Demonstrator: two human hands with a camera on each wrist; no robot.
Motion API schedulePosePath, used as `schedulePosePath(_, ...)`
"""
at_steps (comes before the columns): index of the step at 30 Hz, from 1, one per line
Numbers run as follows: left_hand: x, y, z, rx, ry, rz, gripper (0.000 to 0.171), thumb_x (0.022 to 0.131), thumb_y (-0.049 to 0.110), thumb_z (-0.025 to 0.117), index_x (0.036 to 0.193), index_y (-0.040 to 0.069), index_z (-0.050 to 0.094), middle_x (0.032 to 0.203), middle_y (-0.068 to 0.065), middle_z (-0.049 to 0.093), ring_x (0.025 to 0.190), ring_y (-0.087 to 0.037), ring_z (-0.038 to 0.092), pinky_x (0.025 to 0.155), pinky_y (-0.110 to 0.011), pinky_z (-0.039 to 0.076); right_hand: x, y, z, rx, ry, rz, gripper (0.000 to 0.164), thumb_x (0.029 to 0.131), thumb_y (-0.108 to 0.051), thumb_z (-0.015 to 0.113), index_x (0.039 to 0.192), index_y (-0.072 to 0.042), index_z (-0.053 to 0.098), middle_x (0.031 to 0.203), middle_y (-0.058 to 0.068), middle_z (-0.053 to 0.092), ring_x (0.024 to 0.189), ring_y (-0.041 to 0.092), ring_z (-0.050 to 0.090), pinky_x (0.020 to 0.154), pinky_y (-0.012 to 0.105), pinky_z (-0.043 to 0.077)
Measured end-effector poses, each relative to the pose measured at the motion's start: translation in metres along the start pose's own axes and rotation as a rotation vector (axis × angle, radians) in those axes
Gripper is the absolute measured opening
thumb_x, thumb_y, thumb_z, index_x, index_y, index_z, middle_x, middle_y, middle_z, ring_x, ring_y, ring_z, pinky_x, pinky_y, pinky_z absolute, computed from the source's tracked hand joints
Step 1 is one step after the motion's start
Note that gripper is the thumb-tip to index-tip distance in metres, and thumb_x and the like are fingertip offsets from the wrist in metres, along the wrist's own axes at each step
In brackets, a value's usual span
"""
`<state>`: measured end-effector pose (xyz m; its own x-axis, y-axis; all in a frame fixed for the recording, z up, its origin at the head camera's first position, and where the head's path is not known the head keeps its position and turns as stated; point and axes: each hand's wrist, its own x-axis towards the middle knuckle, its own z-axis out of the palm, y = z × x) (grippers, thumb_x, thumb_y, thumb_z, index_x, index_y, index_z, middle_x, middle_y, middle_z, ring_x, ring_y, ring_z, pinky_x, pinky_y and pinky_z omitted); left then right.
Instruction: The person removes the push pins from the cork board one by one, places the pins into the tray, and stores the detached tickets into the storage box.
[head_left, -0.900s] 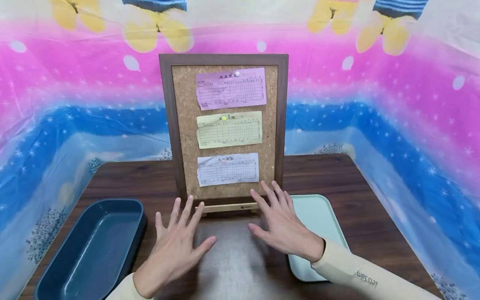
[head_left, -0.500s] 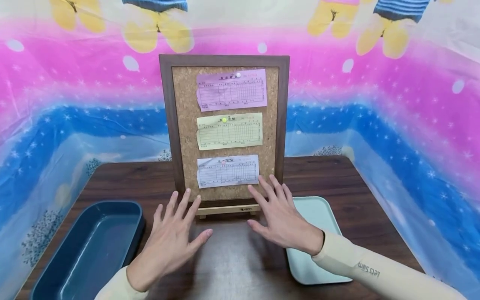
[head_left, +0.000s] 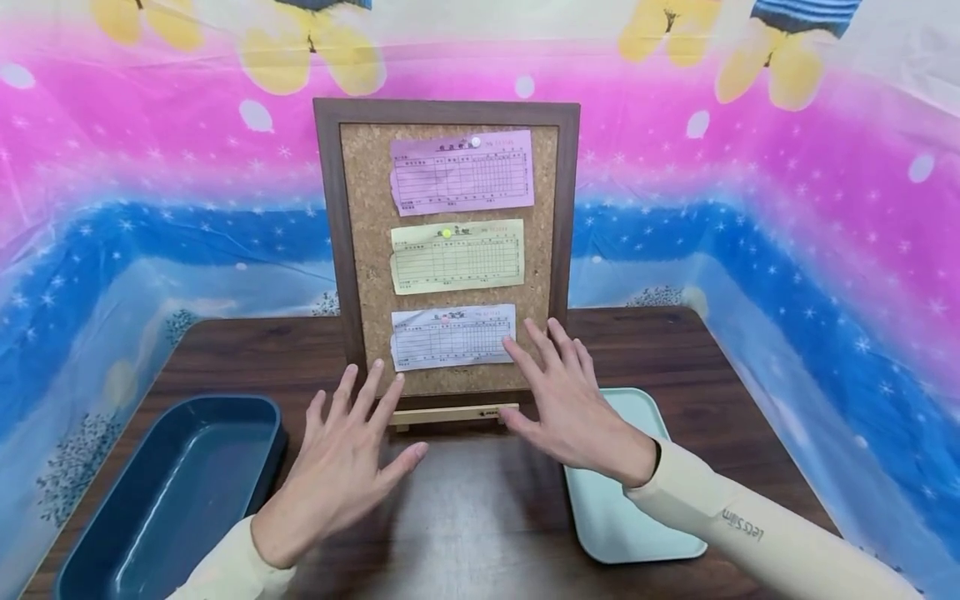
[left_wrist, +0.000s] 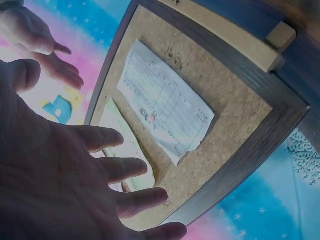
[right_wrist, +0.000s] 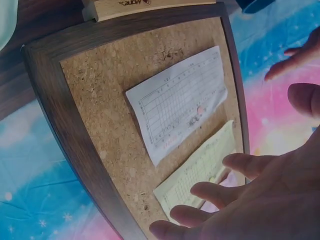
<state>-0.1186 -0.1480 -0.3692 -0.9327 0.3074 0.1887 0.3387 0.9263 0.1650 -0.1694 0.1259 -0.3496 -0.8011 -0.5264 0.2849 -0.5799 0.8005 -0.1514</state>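
A framed cork board (head_left: 540,267) stands upright on a pale wooden stand (head_left: 442,414). Pinned to it are three printed slips: a pink slip (head_left: 461,179) with a white pushpin on top, a yellow slip (head_left: 457,262) with a yellow-green pushpin in the middle, and a white slip (head_left: 450,342) with a pink pushpin at the bottom. My left hand (head_left: 341,467) hovers before the board's lower left, fingers spread and holding nothing. My right hand (head_left: 573,400), also spread and bare, is before the lower right, its index fingertip overlapping the white slip's edge in the head view.
On the left of the dark wooden table (head_left: 480,533) sits a deep blue tray (head_left: 180,492). A pale green tray (head_left: 630,525) lies flat at the right, partly beneath my right forearm. A colourful printed cloth (head_left: 787,208) hangs behind and around the table.
Both hands have risen in the head view, the right one farther, toward the white slip. The left has also shifted slightly left. The board and slips stay as they were.
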Motion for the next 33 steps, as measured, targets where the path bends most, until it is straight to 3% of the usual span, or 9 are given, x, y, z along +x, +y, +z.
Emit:
schedulePosePath(16,0.014,-0.001,-0.022,0.035,0.040,0.020,0.084,0.088,0.070,0.036,0.150,0.014,0.027,0.156,-0.012,0.009,0.141,-0.035,0.000,0.101,-0.066,0.008,0.020,-0.003,-0.012,-0.047,-0.014,-0.041,0.073,0.092,-0.053,0.049,0.150,-0.015,0.026,0.155,0.016,0.012,0.140,0.037,0.001,0.104,0.061,0.008)
schedulePosePath(25,0.027,0.000,-0.035,0.025,0.050,0.011,0.086,0.088,0.072,0.032,0.151,0.015,0.021,0.156,-0.011,0.008,0.142,-0.031,-0.005,0.102,-0.065,0.005,0.036,-0.006,-0.025,-0.078,0.049,-0.068,0.072,0.092,-0.052,0.050,0.148,-0.012,0.030,0.153,0.017,0.016,0.139,0.039,0.006,0.104,0.062,0.011)
schedulePosePath(33,0.040,0.001,-0.042,0.027,0.088,0.022,0.080,0.090,0.067,0.039,0.150,0.015,0.027,0.155,-0.016,0.015,0.142,-0.034,-0.002,0.102,-0.065,0.006,0.050,-0.010,-0.032,-0.063,0.068,-0.052,0.064,0.091,-0.048,0.054,0.141,-0.011,0.040,0.151,0.018,0.020,0.138,0.040,0.011,0.105,0.058,0.013)
